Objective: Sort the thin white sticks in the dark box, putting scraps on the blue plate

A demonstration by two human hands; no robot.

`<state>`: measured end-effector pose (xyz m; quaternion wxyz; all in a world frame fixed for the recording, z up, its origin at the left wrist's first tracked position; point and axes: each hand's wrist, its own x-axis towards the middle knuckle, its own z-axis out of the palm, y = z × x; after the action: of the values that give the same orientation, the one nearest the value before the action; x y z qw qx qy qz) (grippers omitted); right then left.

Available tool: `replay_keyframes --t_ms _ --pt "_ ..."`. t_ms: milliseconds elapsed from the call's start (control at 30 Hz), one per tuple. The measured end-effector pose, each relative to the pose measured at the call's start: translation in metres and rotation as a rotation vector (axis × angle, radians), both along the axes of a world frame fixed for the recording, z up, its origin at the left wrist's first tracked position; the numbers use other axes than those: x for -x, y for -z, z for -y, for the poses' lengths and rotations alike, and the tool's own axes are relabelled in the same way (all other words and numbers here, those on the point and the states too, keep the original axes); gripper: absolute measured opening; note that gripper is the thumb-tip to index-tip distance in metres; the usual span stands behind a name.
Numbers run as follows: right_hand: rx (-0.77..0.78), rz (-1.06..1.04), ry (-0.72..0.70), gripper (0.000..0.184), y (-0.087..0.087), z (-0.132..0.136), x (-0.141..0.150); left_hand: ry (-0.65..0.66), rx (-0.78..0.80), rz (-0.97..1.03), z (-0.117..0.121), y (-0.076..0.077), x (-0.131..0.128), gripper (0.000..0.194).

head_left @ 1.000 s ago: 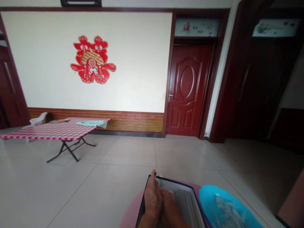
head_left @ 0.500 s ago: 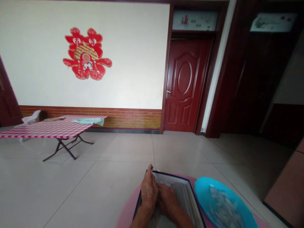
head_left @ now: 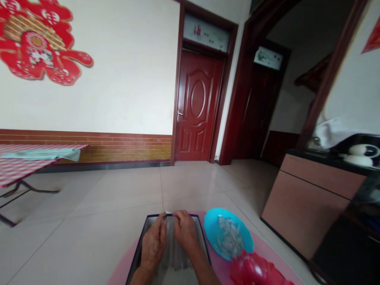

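A dark-rimmed rectangular tray (head_left: 139, 245) with a grey ridged inside lies on a pink round table (head_left: 118, 275). Both my hands are inside it. My left hand (head_left: 152, 245) rests palm down, its fingers pinching something small and pale at the tray's far edge. My right hand (head_left: 185, 231) is beside it, fingers curled and pinching at the same far edge. What the fingers hold is too small to name.
A blue bowl (head_left: 227, 233) with pale pieces sits right of the tray, a red plastic item (head_left: 255, 271) in front of it. A checked folding table (head_left: 18, 166) stands at left, a brown cabinet (head_left: 311, 206) at right, a red door (head_left: 196, 107) ahead.
The view has swung right and down. My hands slid to the tray's far edge and now pinch there; the cabinet and red item came into view.
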<state>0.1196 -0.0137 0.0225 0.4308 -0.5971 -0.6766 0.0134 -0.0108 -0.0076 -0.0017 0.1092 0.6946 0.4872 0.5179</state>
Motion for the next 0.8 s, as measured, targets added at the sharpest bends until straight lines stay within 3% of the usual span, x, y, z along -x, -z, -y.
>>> replay_keyframes --t_ms 133,300,433,533,667,800 --pt "0.082 0.11 0.048 0.028 -0.021 -0.009 -0.016 0.007 -0.039 -0.031 0.002 0.0 -0.001 0.033" --pt "0.177 0.215 0.152 0.028 -0.03 -0.004 -0.091 -0.009 -0.076 -0.052 -0.002 0.004 0.001 0.036" --pt "0.295 0.314 0.287 0.027 -0.013 0.023 -0.163 0.013 -0.105 -0.053 -0.005 0.009 0.0 0.035" --pt "0.354 0.372 0.343 0.027 0.006 0.039 -0.198 0.028 -0.108 -0.074 -0.006 0.012 -0.002 0.035" --pt "0.377 0.406 0.377 0.022 0.028 0.043 -0.216 0.025 -0.11 -0.112 -0.007 0.015 -0.001 0.034" --pt "0.298 0.377 0.403 0.013 0.041 0.04 -0.218 0.036 -0.121 -0.139 -0.007 0.019 0.0 0.033"
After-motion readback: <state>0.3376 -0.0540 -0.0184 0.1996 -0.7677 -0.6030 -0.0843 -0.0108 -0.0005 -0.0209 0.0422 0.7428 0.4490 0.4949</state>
